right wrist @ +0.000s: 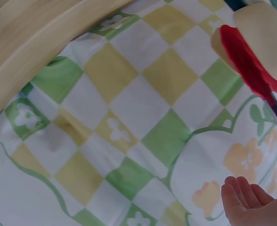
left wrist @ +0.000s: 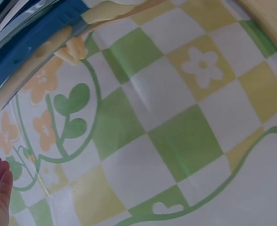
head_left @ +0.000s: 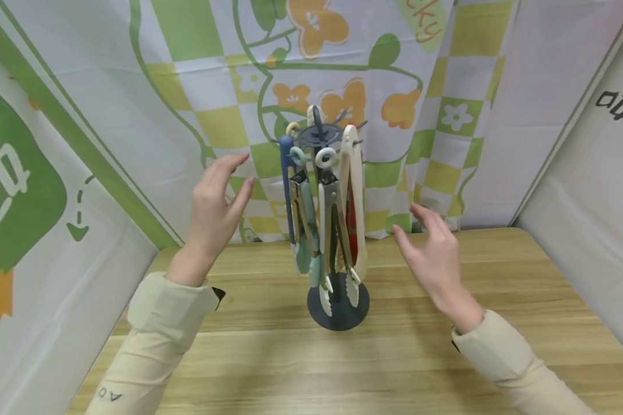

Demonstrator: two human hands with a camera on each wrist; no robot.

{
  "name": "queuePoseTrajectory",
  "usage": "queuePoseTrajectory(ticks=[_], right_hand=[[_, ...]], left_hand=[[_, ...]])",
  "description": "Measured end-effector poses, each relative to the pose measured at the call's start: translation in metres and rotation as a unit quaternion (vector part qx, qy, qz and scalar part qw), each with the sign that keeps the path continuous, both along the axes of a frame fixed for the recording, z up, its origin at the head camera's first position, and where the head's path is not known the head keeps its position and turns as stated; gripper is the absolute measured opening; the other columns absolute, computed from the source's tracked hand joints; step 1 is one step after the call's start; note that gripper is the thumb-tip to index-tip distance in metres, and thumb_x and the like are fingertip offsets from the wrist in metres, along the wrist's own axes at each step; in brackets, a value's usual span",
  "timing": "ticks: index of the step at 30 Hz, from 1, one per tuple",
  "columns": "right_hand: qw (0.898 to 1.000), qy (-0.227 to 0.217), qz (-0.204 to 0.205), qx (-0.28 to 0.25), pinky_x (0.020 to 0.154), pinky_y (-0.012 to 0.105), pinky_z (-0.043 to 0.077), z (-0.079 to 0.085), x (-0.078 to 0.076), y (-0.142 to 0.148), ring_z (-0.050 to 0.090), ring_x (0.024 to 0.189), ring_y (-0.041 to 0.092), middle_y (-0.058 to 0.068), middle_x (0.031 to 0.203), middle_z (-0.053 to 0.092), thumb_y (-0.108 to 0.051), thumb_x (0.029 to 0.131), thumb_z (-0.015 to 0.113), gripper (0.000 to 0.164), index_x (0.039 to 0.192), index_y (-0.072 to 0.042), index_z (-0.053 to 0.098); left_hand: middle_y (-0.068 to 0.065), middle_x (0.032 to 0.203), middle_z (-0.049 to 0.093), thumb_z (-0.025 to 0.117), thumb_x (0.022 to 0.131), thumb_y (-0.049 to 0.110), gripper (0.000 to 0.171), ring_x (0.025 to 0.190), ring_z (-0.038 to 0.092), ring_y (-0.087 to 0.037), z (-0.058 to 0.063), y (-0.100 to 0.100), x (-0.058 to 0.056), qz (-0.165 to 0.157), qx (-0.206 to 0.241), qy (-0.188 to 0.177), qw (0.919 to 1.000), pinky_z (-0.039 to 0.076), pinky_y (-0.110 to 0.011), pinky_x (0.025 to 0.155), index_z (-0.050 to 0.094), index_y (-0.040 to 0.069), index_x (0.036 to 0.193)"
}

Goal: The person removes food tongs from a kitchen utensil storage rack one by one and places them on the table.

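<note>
Nearest are two pale sleeves (head_left: 171, 314) of soft, folded cloth. The left hand (head_left: 213, 202) and the right hand (head_left: 436, 253) are held in the air, wide, each thumb apart from the fingers. Between them, apart from both, one dark rack (head_left: 338, 320) stands upright on the table (head_left: 259, 363), not far from its back edge; there is free room at each side. The table has wood grain and rounded back corners; the rack has one round base. In front hang two ring-topped tongs: one green (head_left: 309, 219), one whitish (head_left: 326, 219).
</note>
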State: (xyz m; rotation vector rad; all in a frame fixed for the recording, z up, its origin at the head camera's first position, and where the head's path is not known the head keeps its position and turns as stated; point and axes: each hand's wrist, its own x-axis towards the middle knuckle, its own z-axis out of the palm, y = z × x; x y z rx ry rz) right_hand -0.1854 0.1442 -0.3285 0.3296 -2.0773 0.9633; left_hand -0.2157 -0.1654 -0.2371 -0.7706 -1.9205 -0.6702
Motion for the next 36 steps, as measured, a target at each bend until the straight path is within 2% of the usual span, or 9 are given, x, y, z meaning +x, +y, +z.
queuePoseTrajectory(ticks=[3, 13, 18, 23, 36], right_hand=[[1.000, 0.013, 0.009, -0.005, 0.088, 0.042, 0.046, 0.003, 0.004, -0.004, 0.056, 0.100, 0.032, 0.021, 0.110, 0.060, -0.011, 0.076, 0.072, 0.046, 0.115, 0.008, 0.055], [0.998, 0.041, 0.042, -0.032, 0.086, 0.038, 0.047, 0.013, 0.015, -0.019, 0.056, 0.099, 0.029, 0.019, 0.109, 0.060, -0.006, 0.074, 0.073, 0.045, 0.114, 0.007, 0.056], [0.995, 0.054, 0.064, -0.048, 0.086, 0.031, 0.048, 0.020, 0.020, -0.027, 0.057, 0.098, 0.027, 0.019, 0.108, 0.060, -0.002, 0.074, 0.073, 0.042, 0.112, 0.008, 0.058], [0.992, 0.062, 0.086, -0.062, 0.087, 0.026, 0.048, 0.024, 0.025, -0.035, 0.057, 0.099, 0.027, 0.020, 0.108, 0.060, 0.001, 0.072, 0.073, 0.042, 0.111, 0.009, 0.058], [0.988, 0.088, 0.109, -0.070, 0.088, 0.028, 0.048, 0.031, 0.034, -0.054, 0.058, 0.098, 0.027, 0.020, 0.106, 0.060, 0.000, 0.070, 0.075, 0.044, 0.110, 0.008, 0.059]], left_hand=[[-0.019, 0.107, 0.061, 0.061, 0.083, -0.003, 0.030, 0.099, 0.056, -0.032, 0.006, 0.005, 0.001, -0.009, 0.023, 0.013, 0.9996, 0.046, -0.035, 0.091, 0.057, -0.005, 0.113], [-0.017, 0.102, 0.062, 0.062, 0.081, -0.006, 0.026, 0.097, 0.057, -0.029, 0.022, 0.017, 0.002, -0.028, 0.057, 0.041, 0.9971, 0.047, -0.031, 0.089, 0.061, -0.003, 0.107], [-0.017, 0.100, 0.062, 0.062, 0.082, -0.005, 0.022, 0.097, 0.057, -0.029, 0.029, 0.023, 0.002, -0.043, 0.069, 0.059, 0.9950, 0.046, -0.030, 0.090, 0.063, -0.004, 0.104], [-0.016, 0.100, 0.063, 0.062, 0.082, -0.005, 0.020, 0.098, 0.057, -0.028, 0.035, 0.027, 0.002, -0.059, 0.067, 0.068, 0.9937, 0.045, -0.030, 0.091, 0.064, -0.004, 0.102], [-0.017, 0.095, 0.063, 0.063, 0.079, -0.008, 0.017, 0.093, 0.058, -0.029, 0.042, 0.031, -0.003, -0.077, 0.026, 0.101, 0.9916, 0.047, -0.029, 0.088, 0.065, -0.005, 0.095]])
